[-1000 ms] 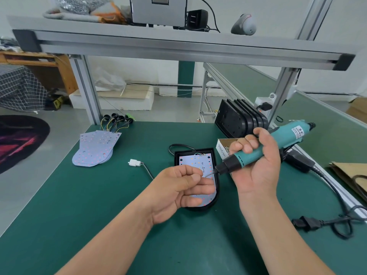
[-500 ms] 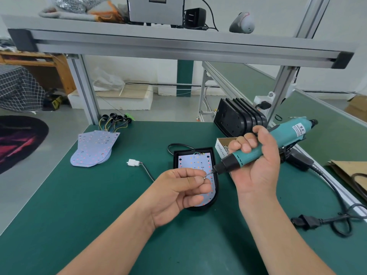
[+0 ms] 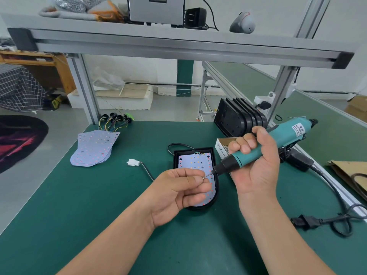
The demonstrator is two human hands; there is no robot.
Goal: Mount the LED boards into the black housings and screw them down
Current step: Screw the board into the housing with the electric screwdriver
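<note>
The left hand (image 3: 178, 193) pinches a small screw (image 3: 204, 177) between thumb and forefinger, the other fingers curled under, and holds it against the bit of the electric screwdriver (image 3: 268, 147). This looks like loading the screw onto the tip before driving it. The right hand (image 3: 256, 165) wraps all its fingers round the teal grip, with the tool tilted down and leftward so the bit meets the screw just above the work.

Under both hands, near the middle of the worktop (image 3: 99, 205), lies a black housing (image 3: 176, 155) with an LED board (image 3: 195, 165) seated inside it, flat and face up, ready for fastening. Its cable ends in a white connector (image 3: 133, 162), laid out to the left.

Supplies sit within reach. A fanned stack of LED boards (image 3: 93, 147) lies toward the far left corner. A row of empty housings (image 3: 238, 120) stands on edge at the far edge. An open box of screws (image 3: 222, 147) sits just beside the right hand.

The box side reads "SPRING BAL", the rest hidden by the hand. The screwdriver's white label seems to read "KEENPOSE", though it is too small to be sure.
</note>
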